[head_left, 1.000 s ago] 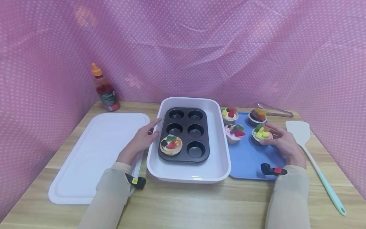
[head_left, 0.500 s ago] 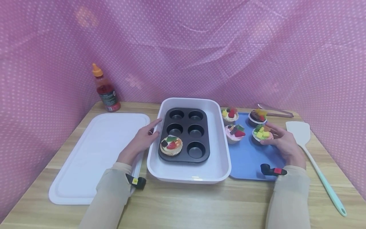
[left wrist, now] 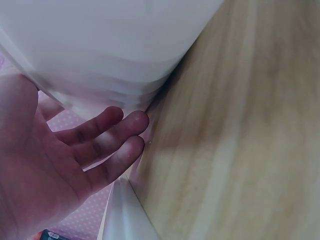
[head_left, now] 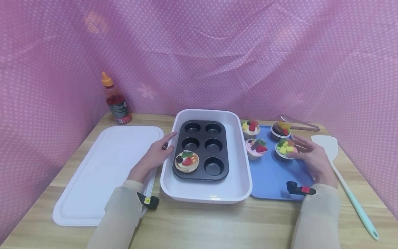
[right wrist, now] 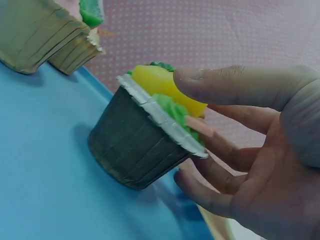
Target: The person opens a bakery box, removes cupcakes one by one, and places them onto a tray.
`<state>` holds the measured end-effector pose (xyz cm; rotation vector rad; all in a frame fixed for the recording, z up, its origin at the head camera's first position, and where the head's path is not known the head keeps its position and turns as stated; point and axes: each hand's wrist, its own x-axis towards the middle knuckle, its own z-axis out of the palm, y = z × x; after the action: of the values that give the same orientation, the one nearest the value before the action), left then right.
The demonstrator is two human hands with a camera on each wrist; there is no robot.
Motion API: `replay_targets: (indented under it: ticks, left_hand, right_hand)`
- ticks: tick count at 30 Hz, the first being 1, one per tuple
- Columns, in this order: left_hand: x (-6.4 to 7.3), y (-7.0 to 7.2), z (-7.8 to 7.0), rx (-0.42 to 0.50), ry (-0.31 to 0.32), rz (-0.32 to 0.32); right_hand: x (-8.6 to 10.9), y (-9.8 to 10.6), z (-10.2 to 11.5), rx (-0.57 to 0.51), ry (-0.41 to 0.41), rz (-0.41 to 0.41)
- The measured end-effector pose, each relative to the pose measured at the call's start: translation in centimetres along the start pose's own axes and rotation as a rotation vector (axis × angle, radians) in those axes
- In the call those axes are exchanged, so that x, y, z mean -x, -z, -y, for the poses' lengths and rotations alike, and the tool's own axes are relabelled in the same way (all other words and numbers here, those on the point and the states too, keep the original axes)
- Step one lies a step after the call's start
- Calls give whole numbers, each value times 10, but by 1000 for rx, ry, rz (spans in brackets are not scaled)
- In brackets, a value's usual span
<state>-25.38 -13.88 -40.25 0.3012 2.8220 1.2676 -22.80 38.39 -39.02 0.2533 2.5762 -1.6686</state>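
Note:
My right hand (head_left: pixel 315 159) is at a cupcake (head_left: pixel 284 149) topped with yellow cubes and green cream, which sits on the blue tray (head_left: pixel 276 180). In the right wrist view its thumb (right wrist: pixel 225 87) lies over the topping's edge, while loosely bent fingers stay beside the dark paper cup; contact is hard to judge. My left hand (head_left: pixel 153 155) rests at the left rim of a deep white pan (head_left: pixel 205 193), its fingers relaxed along the outer wall. Inside that pan lies a black muffin tin (head_left: pixel 201 145); a fruit tart cupcake (head_left: pixel 187 162) stands in its near-left cup.
Several more cupcakes stand on the blue tray, including a pink one (head_left: pixel 255 148) and a chocolate one (head_left: pixel 280 131). A spatula (head_left: pixel 351 193) and tongs (head_left: pixel 300 123) lie at the right. A white cutting board (head_left: pixel 109 173) and a sauce bottle (head_left: pixel 117 103) are at the left.
The head view has tilted slightly, shifting everything a little lower. My right hand has eased slightly right from the cupcake, which stays in place; the left hand has hardly moved.

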Motion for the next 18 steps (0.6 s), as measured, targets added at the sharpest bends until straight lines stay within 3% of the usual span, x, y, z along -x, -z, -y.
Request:
replay_targets:
  ticks: [3, 9, 13, 18]
  left_hand:
    - [0, 2, -1, -3, -17, -4]
    - [1, 1, -2, -3, 9, 6]
    - [0, 1, -1, 4, 12, 6]
    - [-1, 1, 0, 0, 4, 1]
  right_hand:
    - [2, 3, 3, -30, 4, -12]
    - [11, 7, 17, -62, 10, -97]
    - [20, 9, 31, -174, 35, -142]
    - [32, 10, 50, -294, 77, -122]
